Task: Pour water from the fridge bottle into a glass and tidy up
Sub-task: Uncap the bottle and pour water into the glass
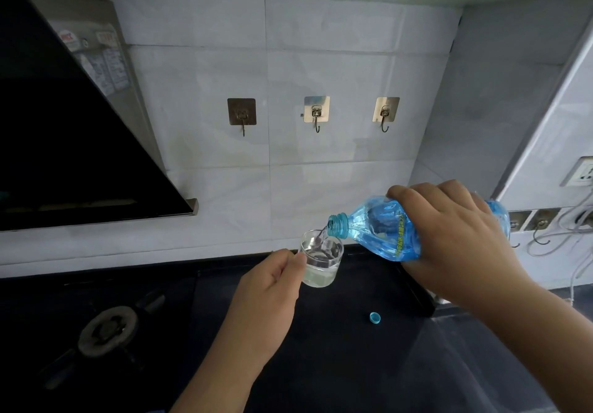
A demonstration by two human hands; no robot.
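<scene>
While the right hand clamps round the tilted blue bottle, its open neck just above the glass so the stream lands inside, the left hand grips that glass to steady it; right of the glass, well apart, lies the cap, likely left within reach for resealing.

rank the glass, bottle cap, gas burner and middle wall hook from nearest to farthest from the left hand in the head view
From the left hand:
1. Glass: held in its fingers, just right of it.
2. Bottle cap: on the dark counter, to the right.
3. Gas burner: on the hob, to the left, farther off than the cap.
4. Middle wall hook: up on the tiled wall behind.
</scene>
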